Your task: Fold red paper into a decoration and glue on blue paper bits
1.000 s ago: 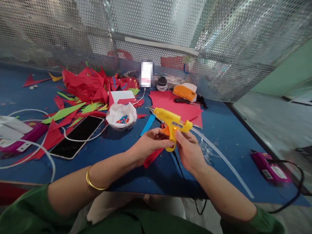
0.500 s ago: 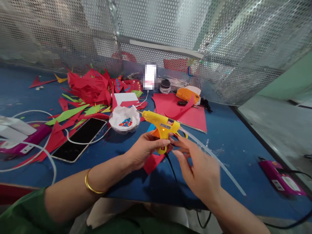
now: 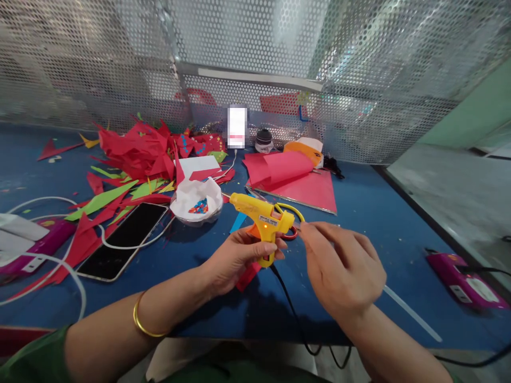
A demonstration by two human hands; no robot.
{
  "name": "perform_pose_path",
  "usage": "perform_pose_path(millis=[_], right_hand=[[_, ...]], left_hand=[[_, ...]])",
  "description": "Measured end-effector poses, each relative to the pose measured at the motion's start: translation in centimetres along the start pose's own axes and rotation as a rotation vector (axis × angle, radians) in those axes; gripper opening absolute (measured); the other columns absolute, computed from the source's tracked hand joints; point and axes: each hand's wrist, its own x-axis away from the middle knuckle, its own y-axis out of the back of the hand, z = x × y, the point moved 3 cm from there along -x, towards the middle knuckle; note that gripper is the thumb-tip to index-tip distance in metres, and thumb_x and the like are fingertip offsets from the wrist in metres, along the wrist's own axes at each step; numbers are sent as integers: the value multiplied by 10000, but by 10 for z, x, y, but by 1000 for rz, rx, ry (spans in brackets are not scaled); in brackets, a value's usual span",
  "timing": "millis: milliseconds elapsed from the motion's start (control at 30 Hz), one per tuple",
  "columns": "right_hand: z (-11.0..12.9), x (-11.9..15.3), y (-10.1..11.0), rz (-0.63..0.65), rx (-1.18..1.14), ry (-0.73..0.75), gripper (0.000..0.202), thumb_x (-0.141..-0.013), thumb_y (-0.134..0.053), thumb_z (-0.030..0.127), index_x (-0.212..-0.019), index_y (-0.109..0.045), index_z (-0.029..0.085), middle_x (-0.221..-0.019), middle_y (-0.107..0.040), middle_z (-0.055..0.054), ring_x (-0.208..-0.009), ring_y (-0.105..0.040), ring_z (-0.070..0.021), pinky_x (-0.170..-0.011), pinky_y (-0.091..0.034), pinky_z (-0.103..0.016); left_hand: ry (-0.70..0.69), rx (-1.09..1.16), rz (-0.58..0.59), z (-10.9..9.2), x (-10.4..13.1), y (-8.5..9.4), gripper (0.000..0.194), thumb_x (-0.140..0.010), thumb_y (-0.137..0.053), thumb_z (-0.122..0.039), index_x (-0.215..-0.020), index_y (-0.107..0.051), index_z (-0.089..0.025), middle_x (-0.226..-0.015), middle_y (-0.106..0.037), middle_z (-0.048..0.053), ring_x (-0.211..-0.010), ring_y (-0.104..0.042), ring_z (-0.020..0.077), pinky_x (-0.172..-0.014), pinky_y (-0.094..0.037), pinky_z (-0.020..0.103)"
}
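A yellow hot glue gun (image 3: 261, 218) is held by its handle in my left hand (image 3: 235, 258), whose fingers are wrapped round the grip. Its nozzle points left toward the bowl, and a small orange light glows on its side. Behind the gun, my right hand (image 3: 343, 263) pinches a long translucent glue stick (image 3: 413, 314); the stick's far end slants down to the right. Scissors with yellow and red handles (image 3: 297, 213) lie just beyond the gun, partly hidden by it. A paper-lined bowl (image 3: 186, 215) holds small blue and red pieces.
Red and green paper scraps (image 3: 136, 151) heap at the back left. A dark phone (image 3: 125, 242) lies among white cables. Red sheets (image 3: 315, 191) lie at the back right. Purple power strips sit on both sides, one at the right (image 3: 465, 279). A perforated metal screen (image 3: 255, 48) stands behind.
My right hand has moved from beside the gun's handle to behind its rear, closing on the glue stick. The stick's far end has shifted right. A red sheet at the back now curls over.
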Motion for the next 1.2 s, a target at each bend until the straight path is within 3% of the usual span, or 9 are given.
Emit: perform_pose_path(millis=[200,533,867,1200], right_hand=[[1,1,2,-38,-13,8,275,-847,-656,41,-1081,-655,185,-878,-751,-69,-750,-677,-171,-684,-499,-301],[0,-2,3,24,-51,-45,227,-861,-642,34,-1047,-655,164,-839,-734,-73,-734,-659,-164,-668,-467,-288],[-3,-4,1,101,-144,-151,78,-948,-602,157,-1012,-640,179,-829,-730,-48,-714,-660,-145,-644,-458,-280],[-4,-3,-4,89,-185,-196,106,-929,-594,135,-1027,-611,173,-887,-692,-72,-802,-680,-173,-705,-531,-283]], left_hand=[[2,-41,7,2,0,0,290,-623,-909,-266,-867,-790,-166,-836,-763,29,-746,-698,140,-808,-521,270],[-17,-100,-9,0,-1,-1,261,-620,-896,-259,-834,-782,-164,-799,-750,27,-718,-686,146,-787,-509,282],[-22,-99,-10,-1,-1,-2,240,-612,-895,-248,-802,-773,-166,-785,-744,27,-697,-671,141,-760,-513,276],[-15,-71,-45,0,-1,0,282,-595,-906,-257,-833,-788,-162,-809,-753,36,-714,-681,140,-763,-520,264]])
